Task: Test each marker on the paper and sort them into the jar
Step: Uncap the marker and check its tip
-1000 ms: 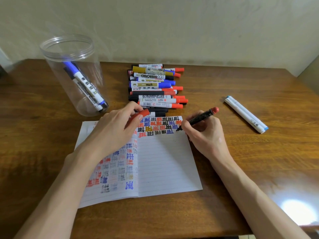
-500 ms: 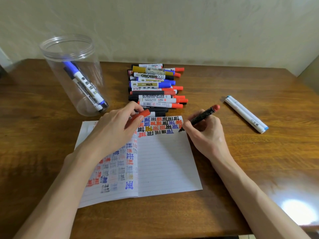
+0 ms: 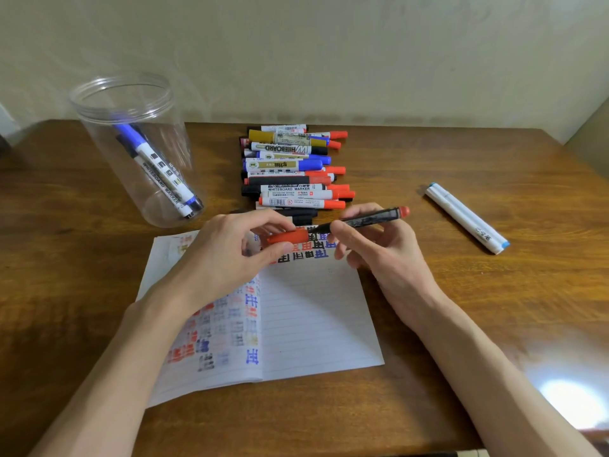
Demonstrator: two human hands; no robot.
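At the centre of the frame, the left hand (image 3: 224, 255) pinches a red cap (image 3: 286, 236). The right hand (image 3: 379, 245) grips a black marker (image 3: 369, 219), with its tip at the cap's mouth. Both hover over the top edge of the open lined paper (image 3: 316, 318). A clear jar (image 3: 131, 150) holding a few markers stands at the upper left. A marker pile (image 3: 293, 169) lies at upper centre, and a white marker (image 3: 466, 217) lies on the wooden table (image 3: 494, 308) at the right.

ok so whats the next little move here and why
Probably push the red cap home onto the black marker: the left hand pinches the cap lined up at the tip, the right hand grips the barrel above the paper, and a marker should be capped before it goes into the jar.
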